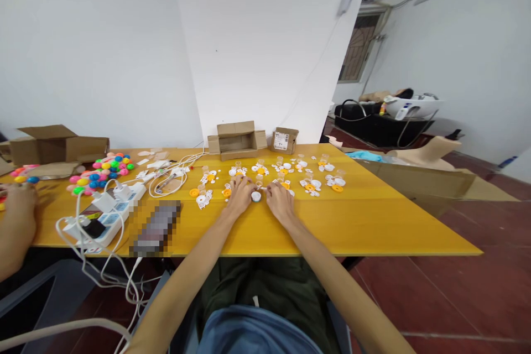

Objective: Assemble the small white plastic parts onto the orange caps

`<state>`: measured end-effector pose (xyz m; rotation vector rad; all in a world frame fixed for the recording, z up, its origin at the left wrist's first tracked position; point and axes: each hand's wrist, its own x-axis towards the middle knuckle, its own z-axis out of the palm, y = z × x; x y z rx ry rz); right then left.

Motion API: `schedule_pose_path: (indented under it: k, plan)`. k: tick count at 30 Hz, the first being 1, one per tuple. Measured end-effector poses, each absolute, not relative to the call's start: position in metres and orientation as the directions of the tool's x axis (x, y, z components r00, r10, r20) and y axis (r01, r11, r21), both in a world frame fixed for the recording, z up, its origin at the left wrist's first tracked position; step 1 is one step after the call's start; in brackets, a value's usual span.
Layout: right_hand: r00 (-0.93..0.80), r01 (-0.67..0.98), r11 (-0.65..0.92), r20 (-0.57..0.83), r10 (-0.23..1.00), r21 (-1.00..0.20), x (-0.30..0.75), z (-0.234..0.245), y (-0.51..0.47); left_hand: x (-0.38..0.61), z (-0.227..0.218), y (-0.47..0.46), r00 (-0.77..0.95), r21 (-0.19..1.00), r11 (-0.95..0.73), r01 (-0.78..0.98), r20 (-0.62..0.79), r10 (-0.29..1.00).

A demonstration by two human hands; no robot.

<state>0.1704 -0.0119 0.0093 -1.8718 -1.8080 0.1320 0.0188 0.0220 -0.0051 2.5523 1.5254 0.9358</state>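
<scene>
My left hand [241, 194] and my right hand [280, 199] face each other over the yellow table, fingers bent inward and closed. A small white plastic part [262, 188] shows between their fingertips; it is too small to tell its kind. Just below the fingertips sits a round white piece with a bluish rim [256, 197]. A small clear cup [259, 178] stands right behind the hands. Around them lie groups of white gear-like parts [201, 199], orange-yellow rings [337, 188] and clear cups [340, 175].
An open cardboard box [237, 145] and a smaller box [284, 140] stand at the back. To the left are a power strip [118, 215] with cables, a blurred phone [156, 228] and coloured balls [99, 177]. Another person's hand [19, 204] is at far left.
</scene>
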Motion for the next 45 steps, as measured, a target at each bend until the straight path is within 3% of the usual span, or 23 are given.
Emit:
schedule_pose_path:
  k: [8, 16, 24, 33, 39, 45]
  plan:
    - [0.135, 0.919, -0.013, 0.282, 0.950, -0.395, 0.169, 0.023, -0.020, 0.016, -0.010, 0.026, 0.419, 0.254, -0.571, 0.780, 0.465, 0.780]
    - [0.056, 0.904, 0.084, 0.310, 0.949, -0.419, 0.168, 0.020, -0.015, 0.019, -0.006, 0.020, 0.258, 0.230, -0.400, 0.887, 0.474, 0.842]
    - [-0.032, 0.914, 0.148, 0.296, 0.955, -0.377, 0.167, 0.018, -0.013, 0.020, -0.003, 0.017, 0.263, 0.212, -0.379, 0.901, 0.427, 0.865]
    - [0.057, 0.940, 0.067, 0.347, 0.936, -0.335, 0.184, 0.016, -0.021, 0.021, -0.001, 0.014, 0.285, 0.200, -0.402, 0.893, 0.440, 0.852]
    - [0.070, 0.963, 0.003, 0.261, 0.963, -0.270, 0.184, 0.021, -0.026, 0.021, 0.001, 0.014, 0.296, 0.194, -0.414, 0.890, 0.446, 0.845]
    - [-0.021, 0.978, 0.059, 0.185, 0.982, -0.200, 0.179, 0.029, -0.031, 0.021, 0.001, 0.013, 0.284, 0.186, -0.388, 0.903, 0.419, 0.862]
